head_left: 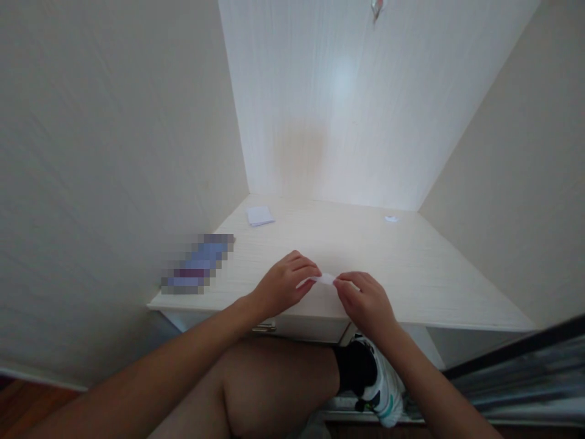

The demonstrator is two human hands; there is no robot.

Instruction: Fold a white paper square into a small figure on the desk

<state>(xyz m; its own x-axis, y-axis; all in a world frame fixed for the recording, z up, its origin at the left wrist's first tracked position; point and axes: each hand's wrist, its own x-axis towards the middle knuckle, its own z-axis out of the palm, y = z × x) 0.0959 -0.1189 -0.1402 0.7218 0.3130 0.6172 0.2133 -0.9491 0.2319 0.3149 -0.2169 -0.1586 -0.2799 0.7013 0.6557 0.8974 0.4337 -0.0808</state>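
A thin strip of white paper (326,278) is stretched between my two hands, above the front part of the pale desk (411,268). My left hand (287,280) pinches one end of it, with a bit of the strip showing between the fingers. The other end is pinched by the fingertips of my right hand (364,302). Farther back on the desk, to the left, lies a folded white paper (259,216). A small white scrap (391,219) rests at the back right.
A blurred-out bluish flat item (198,265) lies at the desk's left edge. Walls enclose the desk at the left, back and right. Below the front edge are a drawer handle (264,327), my bent leg and a white shoe (388,390).
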